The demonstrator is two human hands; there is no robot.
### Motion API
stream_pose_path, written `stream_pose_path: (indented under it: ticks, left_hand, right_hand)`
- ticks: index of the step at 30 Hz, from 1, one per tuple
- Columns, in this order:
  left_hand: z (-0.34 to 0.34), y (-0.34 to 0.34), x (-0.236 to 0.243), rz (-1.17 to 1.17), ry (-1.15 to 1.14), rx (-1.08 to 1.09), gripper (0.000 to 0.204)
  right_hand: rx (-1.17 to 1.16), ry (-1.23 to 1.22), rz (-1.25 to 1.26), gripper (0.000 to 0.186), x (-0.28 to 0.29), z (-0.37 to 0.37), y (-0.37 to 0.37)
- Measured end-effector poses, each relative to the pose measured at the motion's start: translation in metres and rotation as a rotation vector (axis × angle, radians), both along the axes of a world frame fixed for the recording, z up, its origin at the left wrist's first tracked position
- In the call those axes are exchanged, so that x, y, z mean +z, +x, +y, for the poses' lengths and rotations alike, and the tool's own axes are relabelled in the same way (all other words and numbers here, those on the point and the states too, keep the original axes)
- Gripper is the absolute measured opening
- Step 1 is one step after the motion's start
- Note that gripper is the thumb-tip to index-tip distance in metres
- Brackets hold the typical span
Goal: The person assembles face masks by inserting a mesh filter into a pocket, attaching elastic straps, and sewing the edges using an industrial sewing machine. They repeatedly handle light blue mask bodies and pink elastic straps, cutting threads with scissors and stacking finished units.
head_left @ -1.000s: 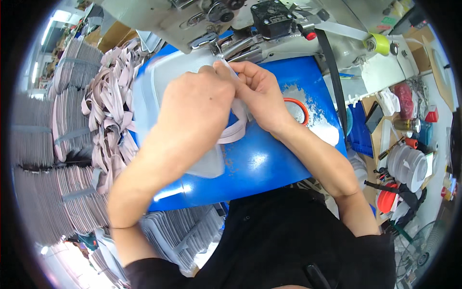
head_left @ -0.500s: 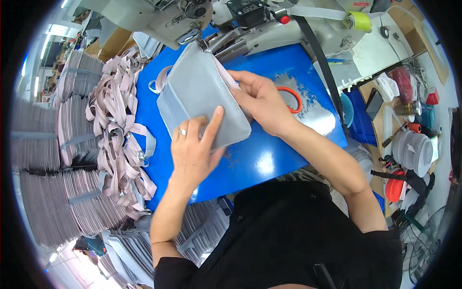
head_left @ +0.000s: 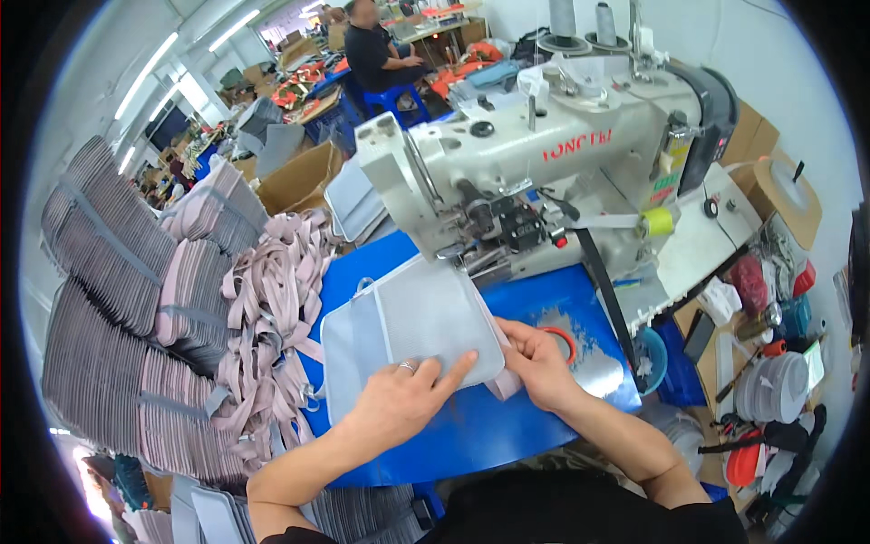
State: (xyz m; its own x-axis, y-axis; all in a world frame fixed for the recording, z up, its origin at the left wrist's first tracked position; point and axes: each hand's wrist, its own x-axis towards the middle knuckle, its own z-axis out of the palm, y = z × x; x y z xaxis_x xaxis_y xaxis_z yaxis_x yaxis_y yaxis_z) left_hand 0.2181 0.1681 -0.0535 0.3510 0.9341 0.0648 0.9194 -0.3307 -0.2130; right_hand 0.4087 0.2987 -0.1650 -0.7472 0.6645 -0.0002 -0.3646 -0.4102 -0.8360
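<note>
- Grey panel lies on the blue bench, beneath my left hand and just left of my right hand.
- My left hand rests on it, fingers loosely spread, gripping nothing.
- My right hand pinches the pink strip along its right edge.
- A teal basket at right holds something pale; the cardboard box's contents I can't make out.

1 head-worn fisheye, looking forward and down

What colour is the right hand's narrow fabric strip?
The narrow fabric strip is pale pink, clearest in head view.
</note>
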Motion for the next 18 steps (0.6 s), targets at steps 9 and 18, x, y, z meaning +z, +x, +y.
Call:
stream_pose_path:
  ticks: [9, 18]
  left_hand:
    - [0.028, -0.016, -0.011, -0.054, -0.002, -0.036, 0.079]
    - [0.017, -0.019, 0.009, -0.302, -0.183, -0.146, 0.074]
  right_hand:
    - [-0.08, 0.142, -0.093, 0.043, -0.018, 0.013, -0.002]
    - [-0.19, 0.375, -0.214, 0.036, -0.048, -0.002, 0.002]
